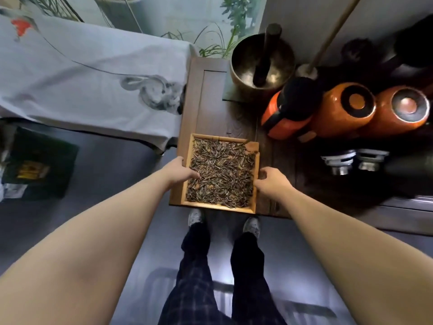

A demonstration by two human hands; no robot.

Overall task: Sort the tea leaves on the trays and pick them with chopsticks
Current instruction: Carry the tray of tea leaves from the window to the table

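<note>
tray: a square bamboo tray (255, 184) sits at the near left corner of the dark wooden counter (210, 102), its near edge close to the counter's front edge.
tea leaves: dry brown and pale tea leaves (222, 174) cover the tray floor almost wall to wall; a small bare patch shows in the far right corner.
left hand: the left hand (179, 171) lies over the tray's left wall, fingers reaching inward and touching the leaves near that wall.
left grip: whether the fingers are pinching leaves or just resting on them cannot be told.
right hand: the right hand (271, 181) is at the tray's right wall, fingers bent against the outside of it.
right grip: the fingers look curled on the rim, but a firm hold cannot be confirmed.
behind the tray: a metal bowl (246, 66) with a dark mallet (267, 52) standing in it, and orange jars (342, 111) to its right.
left of the counter: a pale painted cloth (82, 78) over a neighbouring surface.
below: dark trousers and pale shoes (195, 218) on a grey floor (117, 165).
</note>
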